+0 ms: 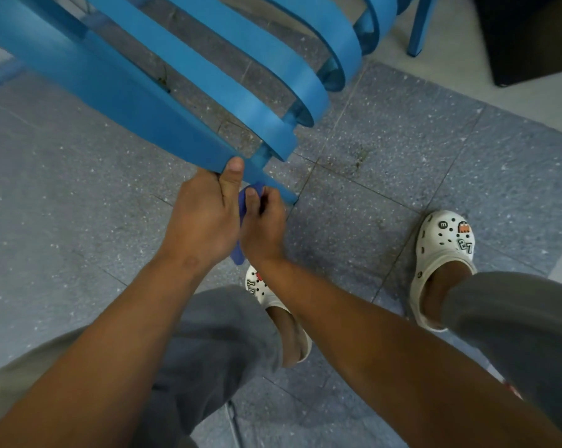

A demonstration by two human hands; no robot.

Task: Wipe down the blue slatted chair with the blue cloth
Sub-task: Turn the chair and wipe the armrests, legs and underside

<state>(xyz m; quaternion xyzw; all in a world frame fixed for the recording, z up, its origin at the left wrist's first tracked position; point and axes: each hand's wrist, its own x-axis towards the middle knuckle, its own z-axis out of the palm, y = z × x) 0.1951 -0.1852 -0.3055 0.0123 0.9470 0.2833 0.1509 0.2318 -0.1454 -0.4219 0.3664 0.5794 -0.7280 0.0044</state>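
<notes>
The blue slatted chair fills the upper left, its curved slats running diagonally toward the centre. My left hand grips the near end of the widest slat, thumb pressed on its corner. My right hand sits just right of it, fingers closed on the darker blue cloth, pressed against a chair leg below the slat ends. Most of the cloth is hidden between my hands; a strip hangs below them.
The floor is grey speckled tile. My feet in white clogs stand close under the hands. Another blue chair leg stands at the upper right beside a dark cabinet.
</notes>
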